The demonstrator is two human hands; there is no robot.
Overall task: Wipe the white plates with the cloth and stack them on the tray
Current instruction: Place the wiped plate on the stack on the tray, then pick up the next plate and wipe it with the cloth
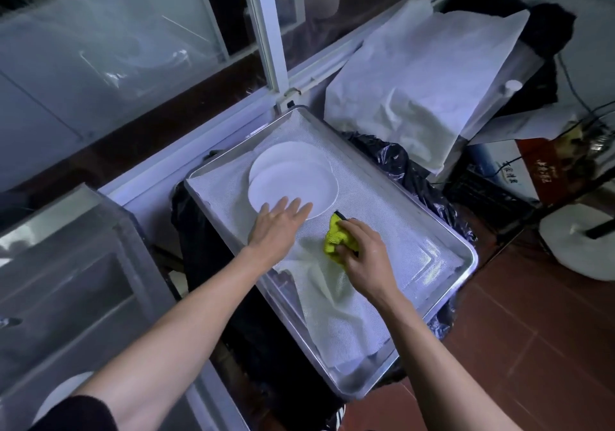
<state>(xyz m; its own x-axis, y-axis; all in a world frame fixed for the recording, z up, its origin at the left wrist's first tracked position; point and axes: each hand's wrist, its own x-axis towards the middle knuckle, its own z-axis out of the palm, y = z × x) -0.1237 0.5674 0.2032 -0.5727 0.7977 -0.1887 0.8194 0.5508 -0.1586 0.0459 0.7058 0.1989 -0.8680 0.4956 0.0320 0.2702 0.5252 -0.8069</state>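
Note:
Two white plates (293, 177) lie stacked, slightly offset, on the far half of a metal tray (466, 257) lined with white mesh cloth. My left hand (278, 227) is flat with straight fingers, its fingertips over the near rim of the top plate. My right hand (361, 247) grips a bunched yellow-green cloth (336, 236) just right of the left hand, over the tray liner. Another white plate (58, 397) shows partly at the lower left, behind my left sleeve.
The tray rests on something wrapped in black plastic (399, 164). A glass-lidded chest cabinet (66, 280) stands at the left. White fabric (426, 91) is draped at the back right, with boxes (519, 164) and cables beyond. Red floor tiles (532, 330) lie to the right.

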